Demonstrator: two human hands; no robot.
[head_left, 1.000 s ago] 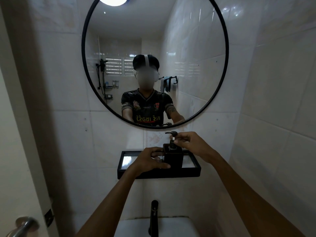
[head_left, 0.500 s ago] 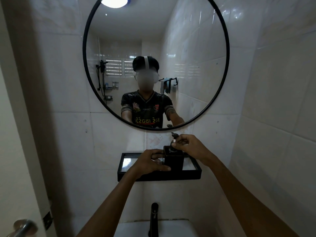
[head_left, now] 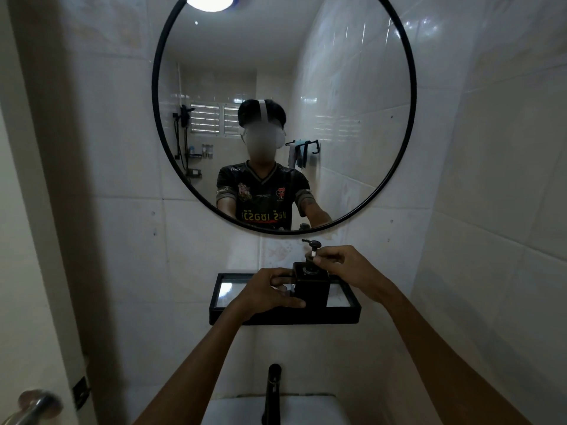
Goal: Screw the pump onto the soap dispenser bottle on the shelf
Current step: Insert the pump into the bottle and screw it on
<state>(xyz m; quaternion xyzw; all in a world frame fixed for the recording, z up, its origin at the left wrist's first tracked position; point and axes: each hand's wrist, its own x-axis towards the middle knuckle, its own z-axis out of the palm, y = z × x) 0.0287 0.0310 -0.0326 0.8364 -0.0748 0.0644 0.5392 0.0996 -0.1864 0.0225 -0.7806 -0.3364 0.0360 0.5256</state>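
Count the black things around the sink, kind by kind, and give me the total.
Mirror, black frame: 1
Shelf: 1
Bottle, held by the left hand: 1
Pump, turned by the right hand: 1
Tap: 1
Total: 5

Home bathroom: tiled walls (head_left: pixel 491 148), round mirror (head_left: pixel 411 124) reflecting a shower (head_left: pixel 183 118) and towel rack (head_left: pixel 302 145), black tap (head_left: pixel 272 391) over white sink (head_left: pixel 233 412), small wall shelf (head_left: pixel 285 315).

Bottle (head_left: pixel 312 289) stands on shelf (head_left: pixel 285 315), below mirror (head_left: pixel 337 87), above faucet (head_left: pixel 271 394).
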